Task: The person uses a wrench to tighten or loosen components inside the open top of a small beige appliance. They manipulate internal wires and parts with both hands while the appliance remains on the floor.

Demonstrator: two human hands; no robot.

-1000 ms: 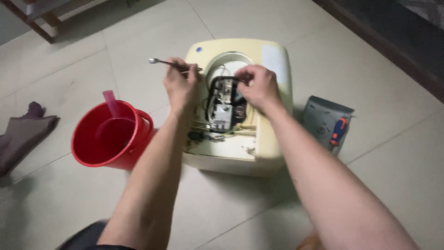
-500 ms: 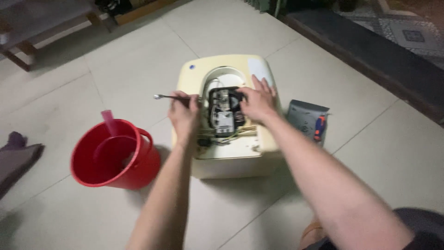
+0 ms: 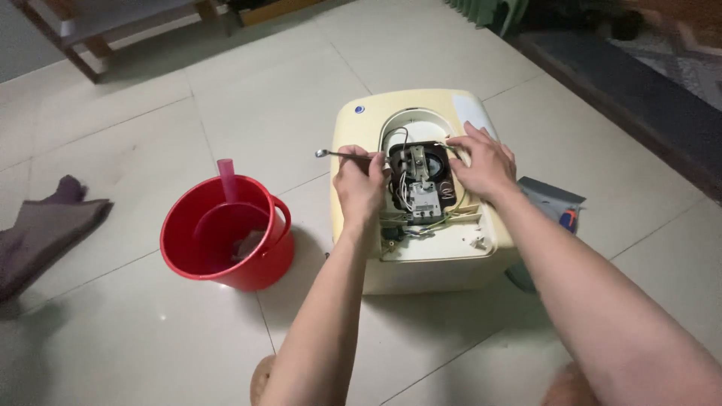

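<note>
A cream-coloured appliance [image 3: 421, 225] with rounded corners lies flat on the tiled floor [image 3: 150, 135], with its access opening turned up, so the wiring and the small grey part [image 3: 423, 197] inside can be reached from above. The left hand [image 3: 359, 183] is clenched around a thin metal wrench [image 3: 342, 155], which it holds at the left rim of the opening. The long axis of the tool is almost horizontal across the picture, and its free ring end points to the left, away from the appliance. The right hand [image 3: 481, 164] rests on the right rim with fingers spread, probably to steady the body; whether it pinches a wire I cannot tell. A red bucket [image 3: 226, 233] (a pink stick stands in it) is just beside the appliance on the left. A grey cloth [image 3: 45, 225] lies further left, and a grey packet [image 3: 553, 199] lies on the right.
</note>
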